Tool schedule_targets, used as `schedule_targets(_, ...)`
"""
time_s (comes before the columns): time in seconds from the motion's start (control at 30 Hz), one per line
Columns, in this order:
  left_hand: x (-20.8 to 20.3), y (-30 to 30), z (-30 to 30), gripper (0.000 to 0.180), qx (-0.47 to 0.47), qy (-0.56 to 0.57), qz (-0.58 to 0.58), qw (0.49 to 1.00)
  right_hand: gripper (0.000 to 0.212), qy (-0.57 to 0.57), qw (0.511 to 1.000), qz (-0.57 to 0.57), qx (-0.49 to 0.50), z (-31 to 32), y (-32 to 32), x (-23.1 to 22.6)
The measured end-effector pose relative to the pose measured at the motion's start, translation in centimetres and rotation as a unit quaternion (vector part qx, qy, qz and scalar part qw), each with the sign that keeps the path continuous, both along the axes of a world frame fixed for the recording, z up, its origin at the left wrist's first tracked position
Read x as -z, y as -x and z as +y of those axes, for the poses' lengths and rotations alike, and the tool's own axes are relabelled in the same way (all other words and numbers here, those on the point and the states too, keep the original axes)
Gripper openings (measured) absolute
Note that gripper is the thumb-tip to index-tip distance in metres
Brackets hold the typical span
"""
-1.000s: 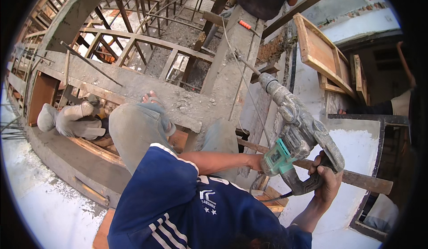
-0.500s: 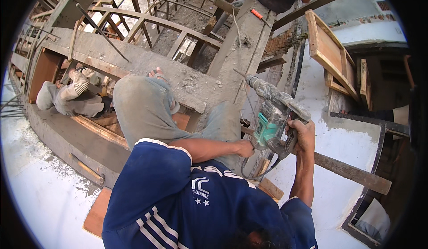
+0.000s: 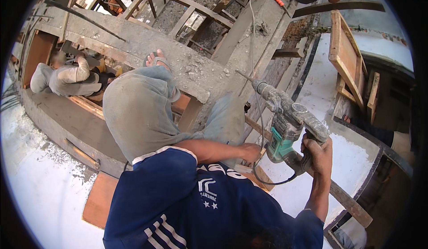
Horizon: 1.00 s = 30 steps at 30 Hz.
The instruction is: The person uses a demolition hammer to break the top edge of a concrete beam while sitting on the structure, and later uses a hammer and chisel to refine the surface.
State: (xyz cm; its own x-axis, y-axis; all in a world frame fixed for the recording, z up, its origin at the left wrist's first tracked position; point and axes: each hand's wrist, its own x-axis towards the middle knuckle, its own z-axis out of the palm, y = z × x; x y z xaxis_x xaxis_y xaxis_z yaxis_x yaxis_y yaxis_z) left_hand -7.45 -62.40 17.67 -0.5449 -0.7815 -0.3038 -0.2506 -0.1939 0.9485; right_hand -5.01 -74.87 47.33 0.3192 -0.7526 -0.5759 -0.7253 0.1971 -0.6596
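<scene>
A dusty grey and teal rotary hammer drill [image 3: 281, 145] tilts up to the left, its long bit [image 3: 244, 76] pointing at the concrete beam. My right hand [image 3: 319, 154] is wrapped round its rear handle. Left of the drill body, my left hand [image 3: 252, 152] is closed in a fist; its fingers are mostly hidden. The drill's dark power cord [image 3: 278, 183] loops from the handle base up past this fist, and I cannot tell whether the fist grips it.
A rubble-strewn concrete beam [image 3: 191, 77] runs beneath my sandalled foot. An orange-handled tool [image 3: 278, 0] lies on the joining beam. At the left, a hooded person [image 3: 73, 77] works. Wooden formwork [image 3: 347, 55] stands at right, above a plank [image 3: 352, 204].
The drill and my right hand have shifted right and slightly down in view. My left hand has moved slightly right. The person at left has raised an arm holding a flat tool.
</scene>
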Motion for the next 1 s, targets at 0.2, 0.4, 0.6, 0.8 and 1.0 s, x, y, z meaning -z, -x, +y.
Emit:
schedule_targets(0.2, 0.4, 1.1, 0.5, 0.029, -0.109, -0.075, 0.02, 0.991, 0.018, -0.014, 0.996, 0.067, -0.054, 0.9, 1.6, 2.7)
schedule_targets(0.4, 0.7, -0.3, 1.0, 0.036, -0.102, -0.101, 0.063, 0.988, 0.03, 0.058, 0.989, 0.081, -0.111, 4.1, 2.5, 5.3)
schedule_targets(0.6, 0.7, 0.3, 1.1, 0.03, -0.081, -0.052, 0.003, 0.995, 0.025, 0.05, 0.991, 0.085, -0.093, 2.9, 1.6, 4.5)
schedule_targets(0.8, 0.5, 1.5, 0.4, 0.031, -0.121, -0.106, 0.009, 0.987, 0.027, 0.063, 0.987, 0.091, -0.119, 2.9, 1.0, 5.0)
schedule_targets(1.0, 0.6, 2.1, 0.3, 0.029, -0.129, -0.074, 0.003, 0.989, 0.021, 0.033, 0.995, 0.082, -0.045, 1.3, 2.5, 5.8)
